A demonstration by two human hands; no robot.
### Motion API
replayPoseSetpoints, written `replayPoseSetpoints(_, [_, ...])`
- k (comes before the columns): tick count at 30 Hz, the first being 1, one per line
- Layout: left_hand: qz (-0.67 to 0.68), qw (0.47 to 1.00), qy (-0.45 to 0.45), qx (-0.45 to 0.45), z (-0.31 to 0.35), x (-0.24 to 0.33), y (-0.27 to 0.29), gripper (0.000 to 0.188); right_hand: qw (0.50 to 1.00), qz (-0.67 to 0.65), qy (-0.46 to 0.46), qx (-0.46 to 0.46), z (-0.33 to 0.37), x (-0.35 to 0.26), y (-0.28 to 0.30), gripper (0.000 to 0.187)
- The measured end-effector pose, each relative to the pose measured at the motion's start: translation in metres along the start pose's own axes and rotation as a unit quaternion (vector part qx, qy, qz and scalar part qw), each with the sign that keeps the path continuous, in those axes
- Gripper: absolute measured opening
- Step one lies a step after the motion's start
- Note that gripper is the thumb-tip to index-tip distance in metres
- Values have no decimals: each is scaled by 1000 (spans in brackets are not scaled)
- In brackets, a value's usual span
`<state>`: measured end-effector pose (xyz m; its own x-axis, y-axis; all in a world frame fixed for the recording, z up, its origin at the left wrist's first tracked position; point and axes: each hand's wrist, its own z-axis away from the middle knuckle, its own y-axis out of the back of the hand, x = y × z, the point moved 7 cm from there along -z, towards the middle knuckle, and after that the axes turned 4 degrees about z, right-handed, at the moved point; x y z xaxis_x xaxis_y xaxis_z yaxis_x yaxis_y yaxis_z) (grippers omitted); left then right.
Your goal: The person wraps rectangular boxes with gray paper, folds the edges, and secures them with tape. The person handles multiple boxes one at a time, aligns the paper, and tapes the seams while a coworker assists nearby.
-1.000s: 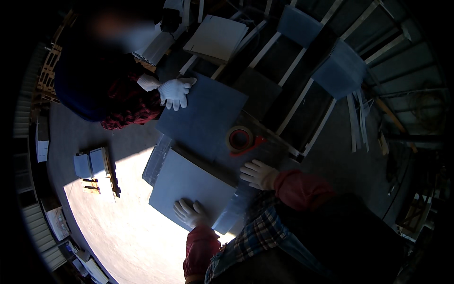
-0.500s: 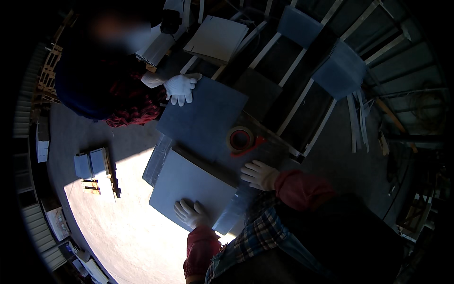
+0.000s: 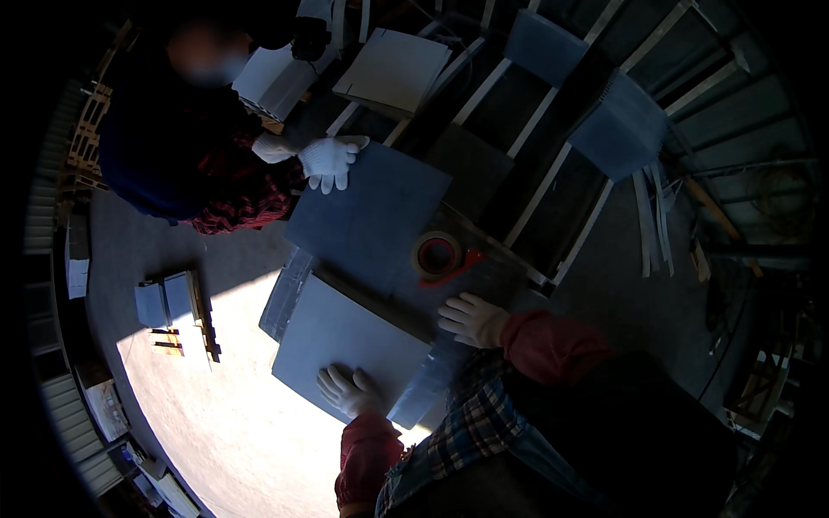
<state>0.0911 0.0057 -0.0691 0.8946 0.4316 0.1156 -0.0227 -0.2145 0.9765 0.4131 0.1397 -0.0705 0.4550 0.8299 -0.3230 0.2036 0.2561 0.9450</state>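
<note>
My left hand [image 3: 350, 393], in a pale glove, lies with fingers spread on a flat grey panel [image 3: 332, 337] at the near edge of the table. My right hand [image 3: 473, 319], gloved too, rests open on the dark table [image 3: 488, 246], right of that panel. Beyond it sits a tape roll in a red dispenser [image 3: 438, 256]. A darker blue-grey panel [image 3: 371, 211] lies on the far side, and a co-worker's white-gloved hand [image 3: 330, 162] rests at its far left corner.
A co-worker [image 3: 181, 129] stands across the table at far left. Behind the table, a rail frame [image 3: 540, 194] carries panel stacks [image 3: 622, 129] and a pale stack [image 3: 395, 71]. A small loaded pallet [image 3: 179, 312] sits on the floor at left, beside a sunlit patch.
The co-worker's head has shifted slightly. Both of my hands and the panels stay where they were.
</note>
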Motion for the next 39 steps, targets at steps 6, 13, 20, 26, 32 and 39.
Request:
replayPoseSetpoints(6, [-2, 1000, 0, -6, 0, -2, -1, 66, 1000, 6, 0, 0, 0, 0, 0, 51])
replayPoseSetpoints(13, [-4, 1000, -4, -3, 0, -1, -1, 67, 1000, 10, -2, -7, 1, 0, -1, 50])
replayPoseSetpoints(20, [-4, 1000, -16, 7, 0, 0, 0, 67, 1000, 0, -2, -9, 2, 2, -6, 50])
replayPoseSetpoints(26, [-1, 1000, -15, 12, -3, 4, 3, 67, 1000, -2, -6, -15, 3, 3, -5, 51])
replayPoseSetpoints(32, [9, 1000, -10, 19, -3, 5, 4, 68, 1000, -5, -6, -7, 3, 4, -4, 51])
replayPoseSetpoints(39, [-7, 1000, -2, -18, -1, 3, 0, 66, 1000, -7, -5, -1, 4, 4, -3, 51])
